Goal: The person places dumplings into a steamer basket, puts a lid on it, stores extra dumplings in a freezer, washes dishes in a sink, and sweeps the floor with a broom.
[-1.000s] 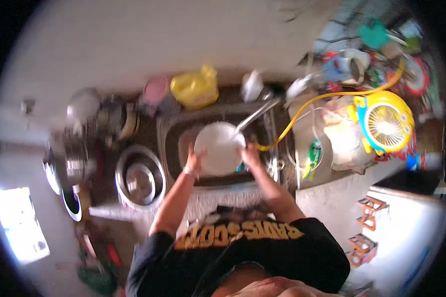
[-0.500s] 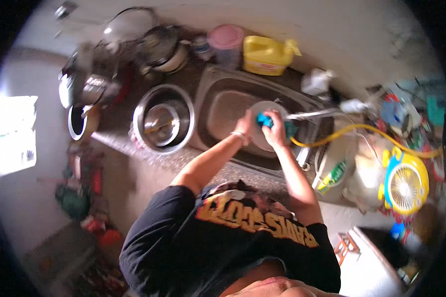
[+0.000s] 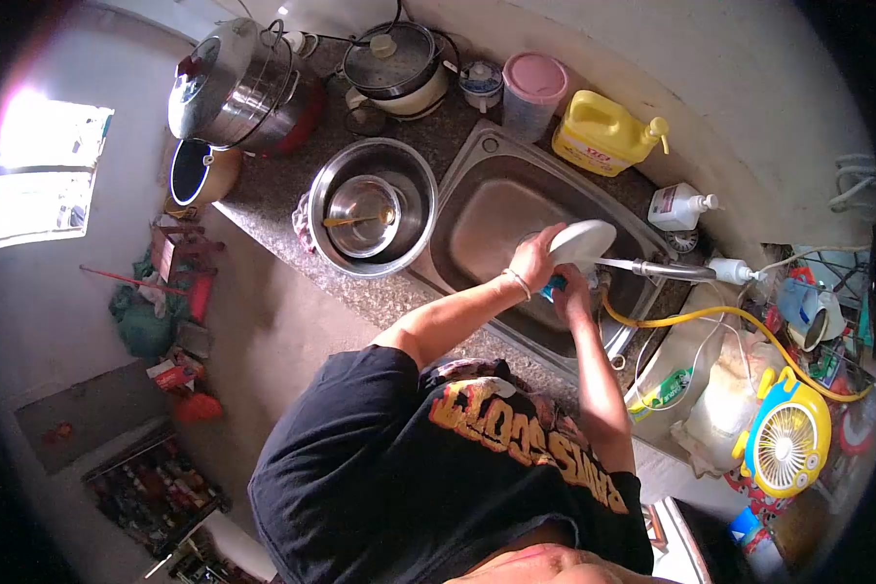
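My left hand [image 3: 532,261], with a bracelet at the wrist, grips a white plate [image 3: 586,238] by its near edge, tilted over the sink [image 3: 487,209]. Just below it, my right hand [image 3: 574,298] is closed on a blue cloth [image 3: 553,287], close to the plate's underside. How much of the cloth touches the plate is hidden by my hands. A tap [image 3: 672,270] reaches in from the right, and a stream of water falls from its mouth by the plate.
Left of the sink stands a large steel basin [image 3: 323,180] holding smaller bowls and a spoon. Pots [image 3: 389,63], a pink-lidded container [image 3: 535,78] and a yellow jug [image 3: 599,131] line the back. A yellow hose [image 3: 691,316] and a small fan [image 3: 788,443] are at the right.
The plate has gone from lying face up to a steep tilt. My right hand with the cloth has moved from its face to below it. The whole view has shifted.
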Demonstrator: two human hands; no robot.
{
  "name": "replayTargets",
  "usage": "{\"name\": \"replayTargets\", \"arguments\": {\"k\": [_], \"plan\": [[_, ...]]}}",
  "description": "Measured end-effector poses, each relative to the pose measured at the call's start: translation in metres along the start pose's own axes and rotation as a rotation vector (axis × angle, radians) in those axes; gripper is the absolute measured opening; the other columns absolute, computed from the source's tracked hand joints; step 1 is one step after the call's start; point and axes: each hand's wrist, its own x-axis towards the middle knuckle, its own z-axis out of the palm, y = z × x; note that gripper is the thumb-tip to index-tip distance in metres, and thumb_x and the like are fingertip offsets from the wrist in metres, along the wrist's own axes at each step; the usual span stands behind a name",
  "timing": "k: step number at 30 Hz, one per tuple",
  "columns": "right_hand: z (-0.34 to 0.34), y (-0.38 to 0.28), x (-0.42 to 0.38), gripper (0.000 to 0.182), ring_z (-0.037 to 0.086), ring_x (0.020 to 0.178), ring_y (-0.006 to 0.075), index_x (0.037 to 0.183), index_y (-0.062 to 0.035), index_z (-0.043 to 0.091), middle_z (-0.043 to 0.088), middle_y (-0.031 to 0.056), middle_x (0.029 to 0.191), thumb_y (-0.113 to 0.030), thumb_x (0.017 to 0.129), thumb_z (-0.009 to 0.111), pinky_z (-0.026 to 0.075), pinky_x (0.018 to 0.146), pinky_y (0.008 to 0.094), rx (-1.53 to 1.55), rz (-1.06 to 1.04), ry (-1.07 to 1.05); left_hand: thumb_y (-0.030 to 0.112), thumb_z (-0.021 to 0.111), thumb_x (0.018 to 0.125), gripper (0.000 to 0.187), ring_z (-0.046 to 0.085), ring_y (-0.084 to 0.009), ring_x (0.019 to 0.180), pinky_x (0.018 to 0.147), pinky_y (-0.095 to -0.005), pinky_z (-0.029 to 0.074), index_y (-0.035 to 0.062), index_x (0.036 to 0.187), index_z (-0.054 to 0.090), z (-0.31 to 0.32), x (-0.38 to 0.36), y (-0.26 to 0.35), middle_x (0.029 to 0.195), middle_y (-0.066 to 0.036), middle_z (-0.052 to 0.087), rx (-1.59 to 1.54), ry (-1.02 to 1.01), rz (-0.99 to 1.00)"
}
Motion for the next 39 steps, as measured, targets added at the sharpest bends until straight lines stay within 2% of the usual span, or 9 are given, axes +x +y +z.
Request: {"name": "replayTargets", "arguments": {"k": [5, 7, 10, 15, 17, 21, 24, 31, 39], "plan": [[-0.007, 0.028, 0.007, 0.027, 0.059, 0.09, 0.0279, 0.087, -0.0038, 0.061, 0.06, 0.0138, 0.092, -0.002, 0.061, 0.055, 0.045, 0.081, 0.035, 0.02, 0.116, 0.282, -0.001, 0.058, 0.067, 0.051, 0.06, -0.0318, 0.088, 0.076, -0.0372, 0.051, 0.0096, 0.117, 0.054, -0.098, 0.01, 0.045, 0.099, -0.015, 0.061, 0.289, -0.197, 0.383], [-0.031, 0.011, 0.016, 0.027, 0.057, 0.081, 0.0179, 0.086, 0.0015, 0.06, 0.06, 0.0085, 0.081, -0.003, 0.06, 0.058, 0.043, 0.078, 0.0302, 0.308, 0.289, 0.259, -0.002, 0.062, 0.064, 0.05, 0.061, -0.0301, 0.088, 0.076, -0.0363, 0.051, 0.0094, 0.113, 0.057, -0.147, 0.012, 0.05, 0.099, -0.014, 0.061, 0.391, -0.082, 0.479], [-0.029, 0.024, 0.022, 0.027, 0.055, 0.066, 0.0167, 0.084, 0.0002, 0.059, 0.056, 0.0033, 0.071, 0.0, 0.057, 0.06, 0.045, 0.065, 0.0295, 0.504, 0.241, 0.349, -0.005, 0.062, 0.062, 0.047, 0.062, -0.0287, 0.089, 0.076, -0.0347, 0.052, 0.0088, 0.108, 0.06, -0.232, 0.012, 0.067, 0.099, -0.013, 0.062, 0.52, 0.034, 0.503], [-0.037, 0.012, 0.022, 0.032, 0.055, 0.069, 0.0142, 0.09, 0.0019, 0.059, 0.058, 0.0053, 0.082, 0.003, 0.058, 0.06, 0.046, 0.064, 0.0279, 0.711, 0.477, 0.245, -0.006, 0.057, 0.066, 0.043, 0.062, -0.0274, 0.088, 0.075, -0.0347, 0.052, 0.0085, 0.106, 0.061, -0.333, 0.028, 0.055, 0.097, -0.011, 0.063, 0.795, 0.016, 0.556], [-0.032, 0.013, 0.02, 0.03, 0.056, 0.067, 0.0141, 0.088, 0.0023, 0.059, 0.057, 0.0051, 0.078, 0.007, 0.058, 0.059, 0.047, 0.06, 0.0274, 0.665, 0.461, 0.379, -0.005, 0.055, 0.067, 0.042, 0.061, -0.0272, 0.087, 0.075, -0.0341, 0.052, 0.0111, 0.106, 0.062, -0.347, 0.035, 0.035, 0.094, -0.009, 0.063, 0.85, -0.008, 0.495], [-0.026, 0.042, 0.022, 0.04, 0.056, 0.086, 0.0187, 0.098, 0.0048, 0.06, 0.06, 0.0094, 0.092, 0.008, 0.057, 0.06, 0.041, 0.084, 0.0305, 0.722, 0.449, 0.441, -0.002, 0.052, 0.072, 0.037, 0.061, -0.0267, 0.087, 0.075, -0.0346, 0.051, 0.0139, 0.103, 0.063, -0.359, 0.048, -0.004, 0.094, -0.008, 0.063, 0.919, -0.054, 0.441], [-0.031, 0.038, 0.022, 0.041, 0.057, 0.085, 0.0196, 0.098, 0.0054, 0.059, 0.06, 0.0108, 0.095, 0.01, 0.057, 0.061, 0.044, 0.082, 0.0312, 0.677, 0.49, 0.408, -0.001, 0.051, 0.073, 0.035, 0.061, -0.0264, 0.089, 0.077, -0.0345, 0.05, 0.014, 0.102, 0.064, -0.361, 0.056, -0.025, 0.096, -0.008, 0.063, 0.979, -0.095, 0.368], [-0.039, 0.027, 0.037, 0.046, 0.057, 0.068, 0.0172, 0.103, 0.0032, 0.056, 0.058, 0.0095, 0.086, 0.013, 0.057, 0.056, 0.047, 0.056, 0.0271, 0.939, 0.558, 0.277, 0.009, 0.049, 0.076, 0.029, 0.057, -0.0284, 0.096, 0.081, -0.0376, 0.047, 0.0182, 0.1, 0.064, -0.364, 0.079, -0.082, 0.097, -0.009, 0.06, 1.046, -0.14, 0.224], [-0.048, 0.013, 0.049, 0.014, 0.05, 0.045, 0.0123, 0.082, -0.002, 0.061, 0.057, 0.0051, 0.063, 0.0, 0.068, 0.059, 0.04, 0.039, 0.0242, 0.926, 0.385, 0.499, 0.012, 0.053, 0.08, 0.02, 0.055, -0.0293, 0.096, 0.081, -0.0407, 0.046, 0.0104, 0.099, 0.059, -0.368, 0.103, -0.12, 0.096, -0.013, 0.058, 1.174, 0.162, 0.072]]}}
